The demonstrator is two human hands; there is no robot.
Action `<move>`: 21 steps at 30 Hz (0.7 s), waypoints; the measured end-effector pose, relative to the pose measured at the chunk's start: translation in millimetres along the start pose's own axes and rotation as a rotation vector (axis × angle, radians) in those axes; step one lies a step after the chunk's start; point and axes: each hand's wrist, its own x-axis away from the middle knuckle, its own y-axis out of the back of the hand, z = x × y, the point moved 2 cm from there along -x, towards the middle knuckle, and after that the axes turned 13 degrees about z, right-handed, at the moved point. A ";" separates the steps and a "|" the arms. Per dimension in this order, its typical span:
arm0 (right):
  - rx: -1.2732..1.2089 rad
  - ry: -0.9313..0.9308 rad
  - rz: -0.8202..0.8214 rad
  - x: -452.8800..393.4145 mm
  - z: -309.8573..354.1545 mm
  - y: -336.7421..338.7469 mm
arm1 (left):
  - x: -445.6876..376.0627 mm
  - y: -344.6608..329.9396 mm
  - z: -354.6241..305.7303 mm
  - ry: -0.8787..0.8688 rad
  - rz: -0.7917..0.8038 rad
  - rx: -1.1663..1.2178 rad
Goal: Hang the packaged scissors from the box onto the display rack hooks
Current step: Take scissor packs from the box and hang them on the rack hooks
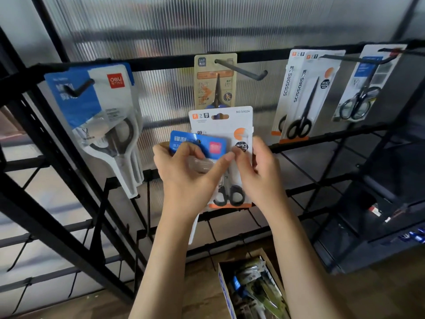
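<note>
Hands (216, 171) around two scissor packs (220, 143) below rack hook (241, 70).

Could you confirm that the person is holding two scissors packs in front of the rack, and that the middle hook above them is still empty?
Not quite: the middle hook is not empty. The head view shows a beige scissors pack already hanging on it. The rest is right: both hands, left and right, hold a white pack and a blue-topped pack in front of the rack.
</note>
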 end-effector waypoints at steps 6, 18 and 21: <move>-0.041 0.038 -0.017 -3.7 6.6 -5.1 | 5.9 14.8 -9.8 -0.214 -0.076 0.085; -0.099 0.039 0.093 -16.8 29.0 -45.6 | 12.1 84.2 -30.3 -0.303 -0.316 0.469; -0.067 0.056 0.092 -22.1 32.8 -53.3 | 10.5 100.5 -35.8 -0.306 -0.397 0.477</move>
